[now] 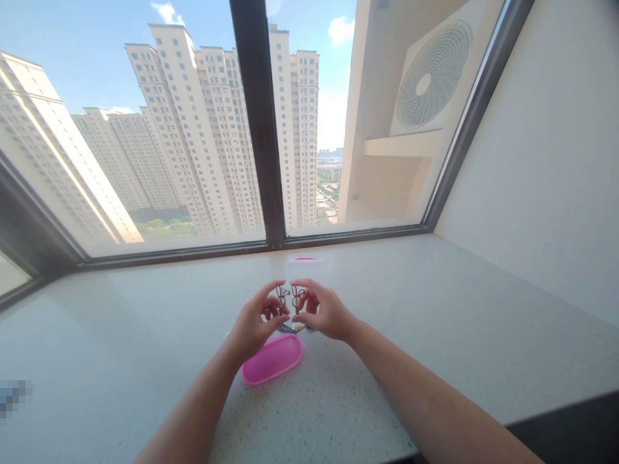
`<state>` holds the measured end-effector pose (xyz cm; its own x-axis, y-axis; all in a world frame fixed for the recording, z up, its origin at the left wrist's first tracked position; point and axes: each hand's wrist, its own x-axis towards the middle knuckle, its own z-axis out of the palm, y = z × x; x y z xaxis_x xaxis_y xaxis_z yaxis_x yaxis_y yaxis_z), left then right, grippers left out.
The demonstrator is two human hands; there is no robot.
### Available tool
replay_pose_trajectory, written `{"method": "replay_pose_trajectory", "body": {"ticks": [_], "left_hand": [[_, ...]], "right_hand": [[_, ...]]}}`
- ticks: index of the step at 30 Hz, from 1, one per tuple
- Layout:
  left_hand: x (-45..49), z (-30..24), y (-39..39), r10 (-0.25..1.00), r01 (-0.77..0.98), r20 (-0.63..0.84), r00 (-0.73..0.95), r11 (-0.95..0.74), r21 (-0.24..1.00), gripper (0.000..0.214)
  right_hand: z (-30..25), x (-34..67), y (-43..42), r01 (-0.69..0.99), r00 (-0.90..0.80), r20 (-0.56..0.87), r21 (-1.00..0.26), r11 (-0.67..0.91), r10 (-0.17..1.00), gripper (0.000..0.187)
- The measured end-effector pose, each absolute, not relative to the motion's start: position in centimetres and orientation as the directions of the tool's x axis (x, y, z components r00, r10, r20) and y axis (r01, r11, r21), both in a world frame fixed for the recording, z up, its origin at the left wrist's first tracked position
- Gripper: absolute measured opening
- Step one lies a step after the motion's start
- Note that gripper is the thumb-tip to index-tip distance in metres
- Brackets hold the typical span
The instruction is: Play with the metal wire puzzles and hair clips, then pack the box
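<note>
Over the white speckled windowsill, my left hand (pixel 261 317) pinches a small bronze-coloured metal clip (pixel 281 299) with rabbit-ear loops between thumb and fingers. My right hand (pixel 325 310) holds a similar small metal clip (pixel 296 299) the same way, upright. The two clips face each other with a narrow gap between them. Below my left hand lies a shallow pink oval tray (pixel 273 359), which looks like a lid. Some small dark and metallic pieces (pixel 289 328) lie just beyond it, partly hidden by my hands.
Behind my hands stands a whitish translucent container (pixel 316 266) with pink at its top. Dark window frames (pixel 273 161) edge the speckled sill (pixel 159 361). A white wall (pixel 541 161) rises on the right. A blurred object (pixel 10 396) is at the left edge.
</note>
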<state>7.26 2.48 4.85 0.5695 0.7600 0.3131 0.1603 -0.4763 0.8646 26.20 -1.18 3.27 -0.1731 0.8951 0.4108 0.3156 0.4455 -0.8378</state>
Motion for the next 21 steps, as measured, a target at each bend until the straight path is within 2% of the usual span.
{"method": "replay_pose_trajectory", "body": {"ticks": [21], "left_hand": [[7.17, 4.28, 2.84, 0.761, 0.175, 0.336, 0.555, -0.502, 0.847, 0.058]], "right_hand": [[2.99, 26.24, -0.96, 0.324, -0.159, 0.429, -0.828, 0.458, 0.889, 0.06]]}}
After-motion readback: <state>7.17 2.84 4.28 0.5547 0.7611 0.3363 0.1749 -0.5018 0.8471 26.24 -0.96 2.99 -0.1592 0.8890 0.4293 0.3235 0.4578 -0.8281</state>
